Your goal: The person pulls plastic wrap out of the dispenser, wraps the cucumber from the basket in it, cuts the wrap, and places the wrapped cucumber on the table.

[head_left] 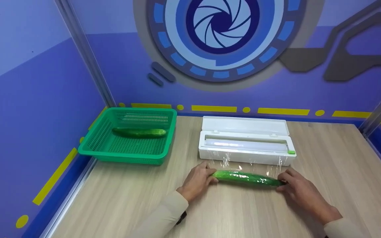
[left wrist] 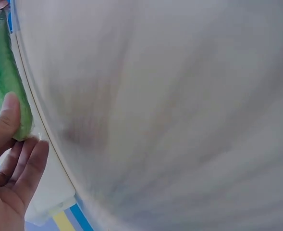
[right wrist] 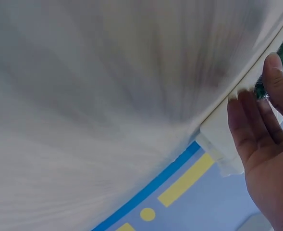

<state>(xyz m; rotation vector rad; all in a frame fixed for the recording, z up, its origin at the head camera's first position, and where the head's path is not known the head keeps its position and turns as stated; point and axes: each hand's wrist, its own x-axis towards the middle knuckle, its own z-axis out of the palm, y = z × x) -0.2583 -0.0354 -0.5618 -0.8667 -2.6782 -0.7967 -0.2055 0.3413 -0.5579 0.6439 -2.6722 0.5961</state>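
A green cucumber (head_left: 246, 177) lies crosswise just in front of a white cling film box (head_left: 243, 159), glossy with clear film (head_left: 225, 162) that stretches to it from the box. My left hand (head_left: 197, 180) grips its paler end; in the left wrist view the thumb (left wrist: 10, 113) presses on top of the cucumber (left wrist: 9, 72). At the dark end, my right hand (head_left: 301, 188) holds the tip between thumb and fingers, as the right wrist view also shows near its right edge. Inside the box, whose lid (head_left: 245, 125) is raised, sits the film roll (head_left: 243, 144).
A green plastic basket (head_left: 127, 158) stands at the back left with another cucumber (head_left: 139, 133) in it. On the box's right end is a small green piece (head_left: 291, 152). Printed panels (head_left: 117, 66) wall the wooden table (head_left: 236, 211) at the back and sides.
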